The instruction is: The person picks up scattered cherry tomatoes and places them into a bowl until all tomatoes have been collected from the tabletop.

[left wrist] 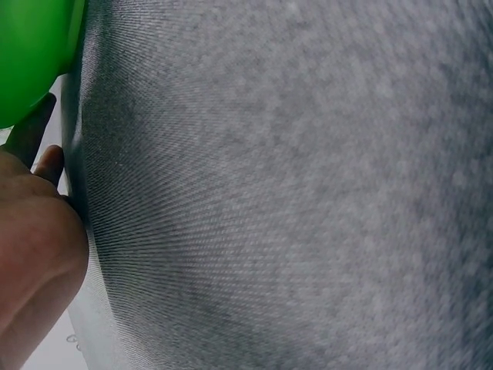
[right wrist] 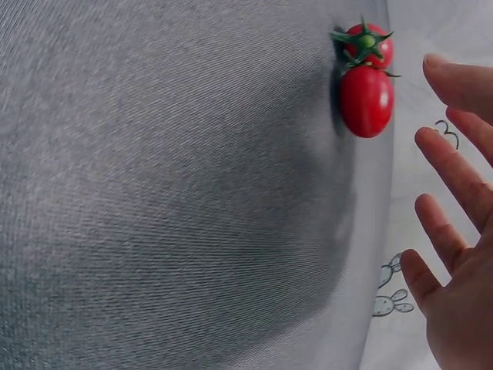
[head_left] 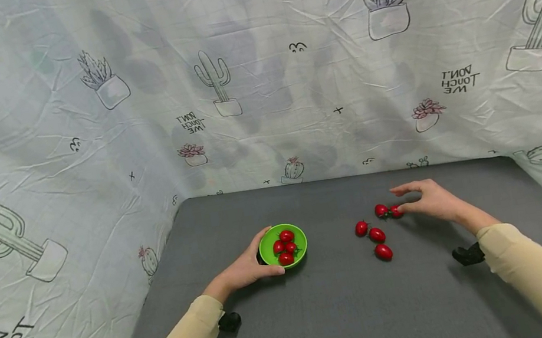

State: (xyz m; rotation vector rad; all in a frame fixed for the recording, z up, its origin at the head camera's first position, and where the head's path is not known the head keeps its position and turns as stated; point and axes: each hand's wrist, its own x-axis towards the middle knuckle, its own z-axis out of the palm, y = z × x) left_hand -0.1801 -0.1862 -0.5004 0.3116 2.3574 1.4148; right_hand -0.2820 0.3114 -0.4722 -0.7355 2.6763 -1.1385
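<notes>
A small green bowl (head_left: 304,252) with several red cherry tomatoes (head_left: 286,236) inside stands on the left half of the table. My left hand (head_left: 245,267) holds it from the left, thumb along the near side and fingers round the far side. In the left wrist view, part of the bowl (left wrist: 31,58) shows above the fingers. Over on the right, my right hand (head_left: 429,202) hovers with fingers spread above two cherry tomatoes (head_left: 381,210). The right wrist view shows this pair, one tomato (right wrist: 367,102) beside another with a green stem top; the hand (right wrist: 470,254) holds nothing.
Between the bowl and my right hand lie three more cherry tomatoes (head_left: 377,235), loosely in a row. The grey table (head_left: 338,313) ends at the back against a white cloth (head_left: 255,76) printed with potted cacti. A black wrist device (head_left: 468,254) hangs under the right sleeve.
</notes>
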